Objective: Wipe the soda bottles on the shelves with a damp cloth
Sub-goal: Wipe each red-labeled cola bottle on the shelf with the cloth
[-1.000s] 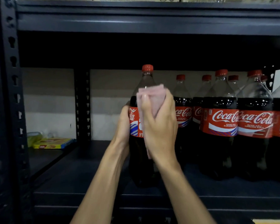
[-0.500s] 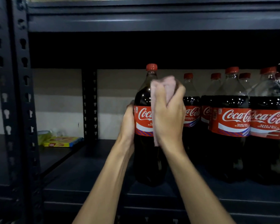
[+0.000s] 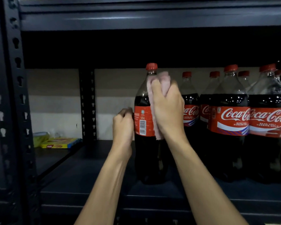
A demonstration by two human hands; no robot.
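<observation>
Bottle (image 3: 146, 143), centre of frame, upright on the dark shelf (image 3: 88, 179), red cap on, barcode side of the label facing the camera. It stands apart to the left of the other cola bottles (image 3: 229, 127), which are ranked along the right of the frame.

Right hand (image 3: 167, 111): forearm rising from lower right, wrist bent inward, fingers curled round a bunched pink cloth (image 3: 162, 83). The cloth is pressed to the bottle's shoulder and right side, with one end hanging down over the label's right edge.

Left hand (image 3: 122, 125): forearm rising from bottom centre, back of the hand toward the camera, fingers curled against the bottle's left side at label height. The fingertips are blurred, so I cannot tell whether it actually grips.

Yellow packet (image 3: 60, 142) lies on the shelf at mid-left.
</observation>
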